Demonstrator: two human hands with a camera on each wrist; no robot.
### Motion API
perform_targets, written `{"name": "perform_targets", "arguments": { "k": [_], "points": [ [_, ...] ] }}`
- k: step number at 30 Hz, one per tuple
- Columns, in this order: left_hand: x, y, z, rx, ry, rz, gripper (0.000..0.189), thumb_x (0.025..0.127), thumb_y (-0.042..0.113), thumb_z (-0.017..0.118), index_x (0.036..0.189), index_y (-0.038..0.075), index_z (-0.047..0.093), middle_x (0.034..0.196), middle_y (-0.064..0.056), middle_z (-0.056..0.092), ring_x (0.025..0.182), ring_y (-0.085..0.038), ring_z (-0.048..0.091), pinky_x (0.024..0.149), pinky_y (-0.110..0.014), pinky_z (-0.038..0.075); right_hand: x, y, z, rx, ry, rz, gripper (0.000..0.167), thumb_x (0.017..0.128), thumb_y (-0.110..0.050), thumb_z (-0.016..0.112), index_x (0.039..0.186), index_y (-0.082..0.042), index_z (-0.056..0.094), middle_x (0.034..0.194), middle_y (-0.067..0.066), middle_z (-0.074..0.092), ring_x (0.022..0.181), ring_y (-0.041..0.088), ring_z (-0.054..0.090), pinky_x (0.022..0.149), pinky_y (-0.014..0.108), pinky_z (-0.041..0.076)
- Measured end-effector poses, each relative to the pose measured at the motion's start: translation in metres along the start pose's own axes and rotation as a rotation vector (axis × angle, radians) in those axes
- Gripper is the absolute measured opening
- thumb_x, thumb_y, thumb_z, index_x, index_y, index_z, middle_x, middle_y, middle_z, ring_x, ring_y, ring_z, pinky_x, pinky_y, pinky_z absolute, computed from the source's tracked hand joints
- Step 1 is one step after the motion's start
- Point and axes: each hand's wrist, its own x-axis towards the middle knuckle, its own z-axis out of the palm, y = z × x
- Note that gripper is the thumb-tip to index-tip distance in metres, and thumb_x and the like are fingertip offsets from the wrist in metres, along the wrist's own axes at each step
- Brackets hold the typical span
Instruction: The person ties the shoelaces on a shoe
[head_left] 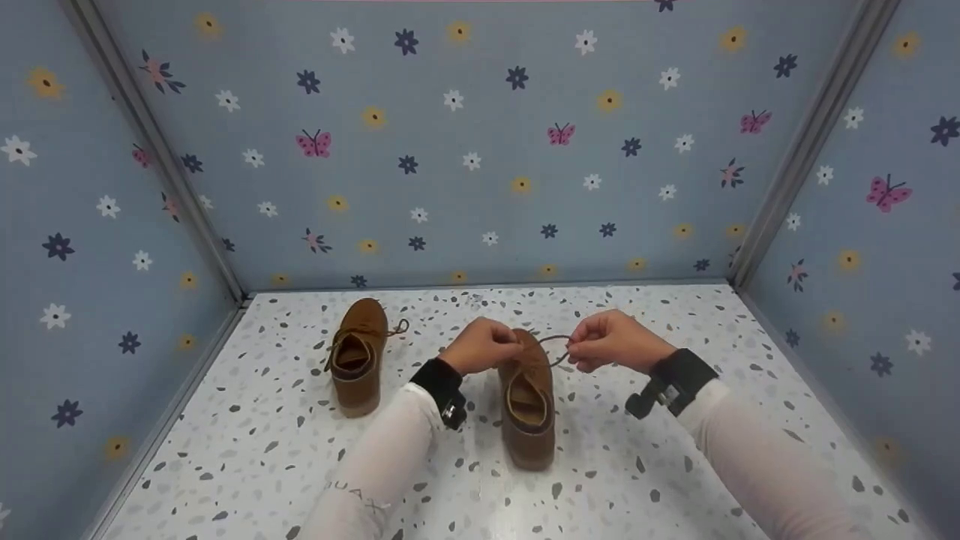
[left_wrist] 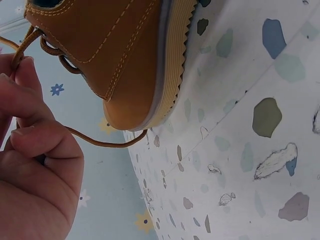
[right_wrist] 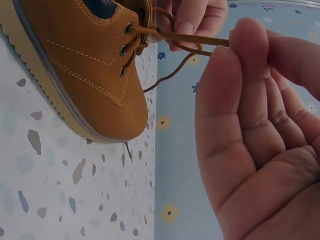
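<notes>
A brown lace-up shoe stands upright on the speckled surface, its toe pointing away from me. My left hand is at the left of its lacing, and thumb and fingertips pinch the brown lace close to the top eyelets. Off to the shoe's right, my right hand pinches a stretch of lace between thumb and index finger, drawn out taut from the eyelets. One loose lace length hangs past the toe in the left wrist view. The exact knot is partly hidden behind the left fingers.
A second brown shoe stands to the left, toe also away from me, with its lace sticking out to the right. Blue flowered panels rise at the back and both sides of the white speckled surface.
</notes>
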Motion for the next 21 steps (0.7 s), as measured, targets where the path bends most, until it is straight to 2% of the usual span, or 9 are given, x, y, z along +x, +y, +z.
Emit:
{"name": "perform_targets", "arguments": {
  "k": [9, 16, 21],
  "points": [
    [-0.001, 0.0, 0.001, 0.011, 0.014, 0.002, 0.017, 0.096, 0.027, 0.071, 0.089, 0.014, 0.077, 0.08, 0.006, 0.067, 0.072, -0.01, 0.059, 0.068, -0.026, 0.05, -0.001, -0.006, 0.017, 0.023, -0.007, -0.053, 0.014, 0.093, -0.016, 0.079, 0.096, -0.005, 0.071, 0.087, 0.002, 0.079, 0.076, 0.012, 0.076, 0.076, 0.034, 0.065],
    [-0.001, 0.001, 0.003, 0.017, 0.034, 0.002, 0.016, 0.095, 0.027, 0.072, 0.086, 0.015, 0.077, 0.08, 0.006, 0.068, 0.073, -0.01, 0.059, 0.067, -0.026, 0.049, 0.001, -0.005, 0.028, 0.046, 0.025, -0.087, 0.014, 0.092, -0.015, 0.08, 0.09, -0.009, 0.068, 0.085, 0.0, 0.078, 0.078, 0.014, 0.077, 0.077, 0.035, 0.065],
    [-0.001, 0.002, 0.005, 0.001, 0.042, -0.006, 0.014, 0.095, 0.026, 0.072, 0.087, 0.016, 0.078, 0.083, 0.006, 0.071, 0.075, -0.01, 0.061, 0.069, -0.026, 0.051, 0.005, -0.002, 0.036, 0.043, 0.047, -0.165, 0.019, 0.091, -0.013, 0.081, 0.087, -0.001, 0.068, 0.079, -0.002, 0.077, 0.075, 0.012, 0.077, 0.074, 0.034, 0.065]
  ]
}}
